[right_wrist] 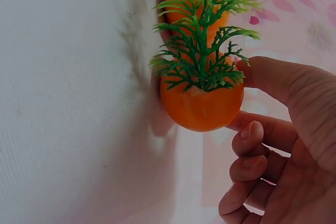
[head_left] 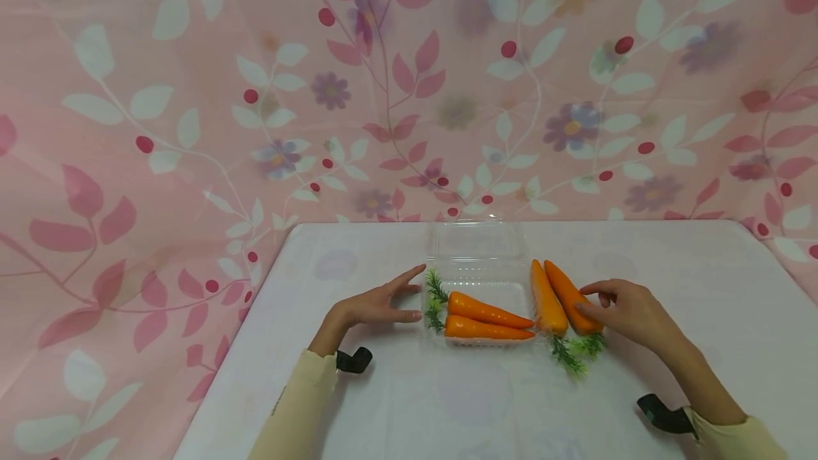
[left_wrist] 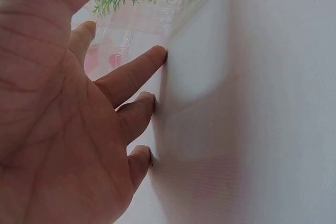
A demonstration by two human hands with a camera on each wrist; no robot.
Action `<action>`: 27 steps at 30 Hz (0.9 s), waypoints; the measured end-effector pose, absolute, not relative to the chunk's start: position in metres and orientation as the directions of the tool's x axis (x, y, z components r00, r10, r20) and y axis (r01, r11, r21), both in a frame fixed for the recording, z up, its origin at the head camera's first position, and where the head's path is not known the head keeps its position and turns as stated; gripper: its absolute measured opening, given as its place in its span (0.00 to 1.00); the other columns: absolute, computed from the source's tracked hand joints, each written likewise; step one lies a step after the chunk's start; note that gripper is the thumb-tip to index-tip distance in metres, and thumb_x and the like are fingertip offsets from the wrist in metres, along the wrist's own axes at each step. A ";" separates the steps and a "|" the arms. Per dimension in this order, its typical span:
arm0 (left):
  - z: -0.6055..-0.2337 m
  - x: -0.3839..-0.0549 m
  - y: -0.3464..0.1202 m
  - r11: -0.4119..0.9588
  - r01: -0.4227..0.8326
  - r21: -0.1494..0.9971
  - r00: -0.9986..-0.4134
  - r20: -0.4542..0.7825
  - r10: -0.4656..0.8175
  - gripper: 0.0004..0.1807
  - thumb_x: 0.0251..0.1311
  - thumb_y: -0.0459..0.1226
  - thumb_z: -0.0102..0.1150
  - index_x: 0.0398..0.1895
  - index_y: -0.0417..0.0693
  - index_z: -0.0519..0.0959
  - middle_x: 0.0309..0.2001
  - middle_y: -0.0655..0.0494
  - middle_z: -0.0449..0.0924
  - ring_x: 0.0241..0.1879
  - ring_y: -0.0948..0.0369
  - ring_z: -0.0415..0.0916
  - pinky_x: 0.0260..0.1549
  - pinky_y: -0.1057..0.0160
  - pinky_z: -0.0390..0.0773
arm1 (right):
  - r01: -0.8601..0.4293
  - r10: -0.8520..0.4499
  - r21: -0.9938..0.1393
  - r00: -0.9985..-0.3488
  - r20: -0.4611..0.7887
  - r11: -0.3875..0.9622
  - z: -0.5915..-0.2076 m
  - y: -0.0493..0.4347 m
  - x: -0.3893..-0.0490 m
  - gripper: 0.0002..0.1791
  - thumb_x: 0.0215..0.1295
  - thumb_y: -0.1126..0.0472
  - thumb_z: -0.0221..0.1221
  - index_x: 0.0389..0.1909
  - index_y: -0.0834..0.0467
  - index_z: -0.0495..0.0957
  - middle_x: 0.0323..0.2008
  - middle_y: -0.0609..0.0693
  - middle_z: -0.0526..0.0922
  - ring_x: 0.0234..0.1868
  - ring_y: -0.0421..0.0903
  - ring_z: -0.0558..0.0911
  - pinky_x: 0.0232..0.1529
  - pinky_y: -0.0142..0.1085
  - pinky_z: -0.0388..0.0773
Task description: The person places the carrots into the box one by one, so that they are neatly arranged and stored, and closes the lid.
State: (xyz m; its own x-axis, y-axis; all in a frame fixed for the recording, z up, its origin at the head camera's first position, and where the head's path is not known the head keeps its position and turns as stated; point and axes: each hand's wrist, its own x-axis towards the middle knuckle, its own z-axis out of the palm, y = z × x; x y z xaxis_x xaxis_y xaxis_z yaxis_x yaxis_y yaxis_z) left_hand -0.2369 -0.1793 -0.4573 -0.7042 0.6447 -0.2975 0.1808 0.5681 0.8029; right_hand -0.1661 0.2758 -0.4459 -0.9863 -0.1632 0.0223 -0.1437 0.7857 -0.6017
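A clear plastic clamshell box [head_left: 431, 336] stands with its lid raised behind it. Two orange toy carrots [head_left: 486, 309] with green leafy tops lie side by side inside, tips to the right. My left hand [head_left: 377, 304] is at the box's left side, fingers spread; in the left wrist view three fingertips [left_wrist: 157, 53] meet the tabletop. Beyond the right wall lies another carrot [head_left: 548, 304], leaves toward me. Beside it, my right hand [head_left: 629, 311] pinches a further carrot [right_wrist: 202, 108] lightly with thumb and index finger, the other fingers curled. The pinched part is hidden in the right wrist view.
A white cloth covers the table [head_left: 383, 403], and its far edge runs behind the box. The raised clear lid [head_left: 476, 240] stands between the box and that edge. A pink floral curtain [head_left: 409, 91] hangs behind. Black wrist mounts [head_left: 664, 414] stick out below the arms.
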 end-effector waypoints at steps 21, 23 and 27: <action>-0.457 -0.235 -0.180 0.557 0.181 0.811 -0.700 -0.292 0.652 0.49 0.60 0.53 0.66 0.75 0.88 0.42 0.74 0.57 0.58 0.74 0.57 0.49 0.68 0.38 0.50 | -0.100 -0.155 -0.561 -0.987 -0.051 0.822 -0.439 0.274 -0.163 0.22 0.60 0.52 0.67 0.47 0.64 0.83 0.25 0.48 0.67 0.19 0.44 0.63 0.17 0.34 0.57; -0.457 -0.235 -0.180 0.558 0.183 0.810 -0.700 -0.290 0.652 0.49 0.60 0.53 0.66 0.75 0.88 0.42 0.73 0.57 0.58 0.74 0.57 0.50 0.68 0.39 0.50 | -0.100 -0.157 -0.560 -0.986 -0.054 0.823 -0.440 0.274 -0.163 0.22 0.60 0.51 0.67 0.47 0.64 0.83 0.25 0.48 0.67 0.19 0.44 0.63 0.17 0.34 0.57; -0.457 -0.234 -0.180 0.557 0.181 0.811 -0.701 -0.291 0.651 0.49 0.60 0.53 0.66 0.75 0.88 0.42 0.74 0.57 0.58 0.74 0.57 0.50 0.68 0.38 0.50 | -0.089 -0.156 -0.549 -0.985 -0.077 0.831 -0.440 0.276 -0.163 0.25 0.60 0.48 0.68 0.47 0.64 0.83 0.24 0.48 0.67 0.19 0.44 0.63 0.17 0.34 0.57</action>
